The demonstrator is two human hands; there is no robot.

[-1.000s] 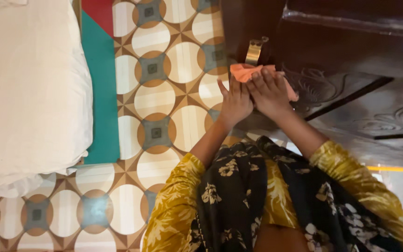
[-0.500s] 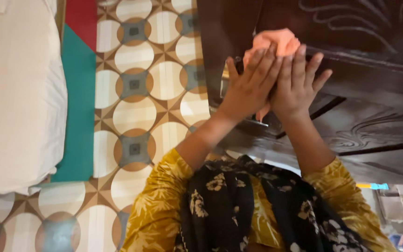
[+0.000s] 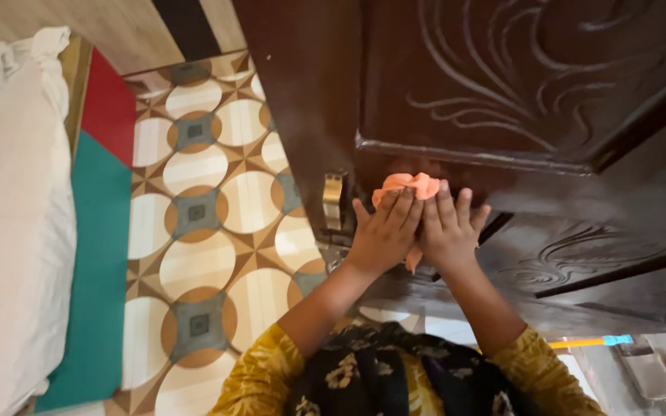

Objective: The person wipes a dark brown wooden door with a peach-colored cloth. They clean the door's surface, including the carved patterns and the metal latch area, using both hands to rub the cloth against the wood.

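While flat against the dark carved door (image 3: 518,85), left hand (image 3: 383,235) and right hand (image 3: 449,231), fingers spread, pressing orange cloth (image 3: 406,185); slid back down from the upper panel, beside the brass latch (image 3: 334,199).

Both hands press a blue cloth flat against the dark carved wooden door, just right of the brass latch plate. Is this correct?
Not quite: the cloth is orange, not blue, as the head view shows. The rest holds: the left hand and the right hand press it flat against the dark carved wooden door, just right of the brass latch plate.
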